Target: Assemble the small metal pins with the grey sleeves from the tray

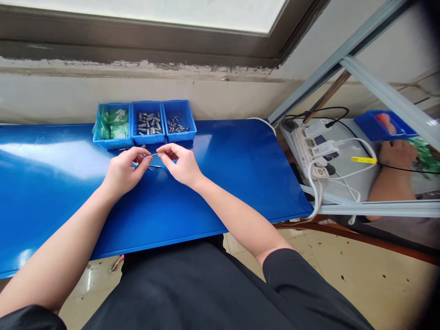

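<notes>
My left hand (pixel 123 173) and my right hand (pixel 183 166) meet over the blue table. A thin metal pin (pixel 154 154) spans the small gap between their fingertips. The right thumb and forefinger pinch its right end. At its left end the left fingertips are closed; whether they also hold another small part I cannot make out. Just below the pin, another metal pin (pixel 156 167) lies on the tabletop. More small grey parts show around the left fingers, partly hidden by them.
Three blue bins stand along the wall: one with green plastic bags (pixel 118 123), one with short grey metal cylinders (pixel 150 123), one with thin metal pins (pixel 178 123). On the right are a metal frame (pixel 305 87), a power strip (pixel 311 153) with cables, and another person's hand (pixel 397 156).
</notes>
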`<state>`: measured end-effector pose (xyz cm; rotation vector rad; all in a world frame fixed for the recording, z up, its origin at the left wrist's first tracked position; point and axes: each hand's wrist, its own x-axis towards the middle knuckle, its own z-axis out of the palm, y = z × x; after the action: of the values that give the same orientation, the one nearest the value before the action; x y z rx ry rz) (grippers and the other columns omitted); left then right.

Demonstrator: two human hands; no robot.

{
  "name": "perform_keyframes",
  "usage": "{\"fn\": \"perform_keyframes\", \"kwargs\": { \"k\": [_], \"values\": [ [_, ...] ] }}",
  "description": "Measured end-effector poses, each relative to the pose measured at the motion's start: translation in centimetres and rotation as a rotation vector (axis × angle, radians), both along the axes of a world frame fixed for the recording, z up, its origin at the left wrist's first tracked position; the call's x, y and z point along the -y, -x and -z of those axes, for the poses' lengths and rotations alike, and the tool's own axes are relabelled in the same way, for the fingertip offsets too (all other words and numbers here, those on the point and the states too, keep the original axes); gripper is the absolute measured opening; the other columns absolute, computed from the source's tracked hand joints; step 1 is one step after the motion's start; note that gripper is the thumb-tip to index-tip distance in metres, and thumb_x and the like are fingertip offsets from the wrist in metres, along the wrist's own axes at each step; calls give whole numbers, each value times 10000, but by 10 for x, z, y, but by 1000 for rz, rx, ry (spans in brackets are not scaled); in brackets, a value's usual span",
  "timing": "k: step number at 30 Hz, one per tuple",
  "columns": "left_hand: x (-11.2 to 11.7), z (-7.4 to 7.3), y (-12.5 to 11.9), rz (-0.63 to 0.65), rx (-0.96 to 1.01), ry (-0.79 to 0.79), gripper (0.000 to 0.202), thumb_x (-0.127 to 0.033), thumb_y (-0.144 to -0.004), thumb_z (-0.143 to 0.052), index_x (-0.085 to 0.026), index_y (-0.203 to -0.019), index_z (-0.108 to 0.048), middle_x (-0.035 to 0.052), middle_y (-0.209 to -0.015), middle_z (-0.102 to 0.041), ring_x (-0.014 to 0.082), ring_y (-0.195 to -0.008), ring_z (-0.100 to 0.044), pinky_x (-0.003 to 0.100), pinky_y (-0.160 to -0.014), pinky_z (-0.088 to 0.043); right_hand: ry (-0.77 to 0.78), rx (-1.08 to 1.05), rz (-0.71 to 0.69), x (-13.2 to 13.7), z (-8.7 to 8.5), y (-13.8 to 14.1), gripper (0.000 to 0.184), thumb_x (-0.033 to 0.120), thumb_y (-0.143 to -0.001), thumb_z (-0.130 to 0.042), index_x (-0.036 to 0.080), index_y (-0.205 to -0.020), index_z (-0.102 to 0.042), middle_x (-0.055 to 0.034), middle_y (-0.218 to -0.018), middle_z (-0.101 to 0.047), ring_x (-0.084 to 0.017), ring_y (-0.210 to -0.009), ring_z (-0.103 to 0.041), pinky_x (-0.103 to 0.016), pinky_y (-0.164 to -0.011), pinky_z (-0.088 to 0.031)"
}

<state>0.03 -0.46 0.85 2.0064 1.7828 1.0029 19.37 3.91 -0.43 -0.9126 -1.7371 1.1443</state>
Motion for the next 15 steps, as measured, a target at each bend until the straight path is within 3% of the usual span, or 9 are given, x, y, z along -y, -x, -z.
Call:
{"fn": "perform_keyframes", "kwargs": {
  "k": [15],
  "values": [
    [-3,5,3,29,-32,-22,338,-487,-955,-514,-213,-956,-712,31,-784,-705,141,-700,-621,258,-664,-476,-7,-17,-6,0,0,0,220,307,-959,-631,147,-1067,-736,-52,-1060,-782,-112,-893,-716,-253,-863,-600]
  ]
}}
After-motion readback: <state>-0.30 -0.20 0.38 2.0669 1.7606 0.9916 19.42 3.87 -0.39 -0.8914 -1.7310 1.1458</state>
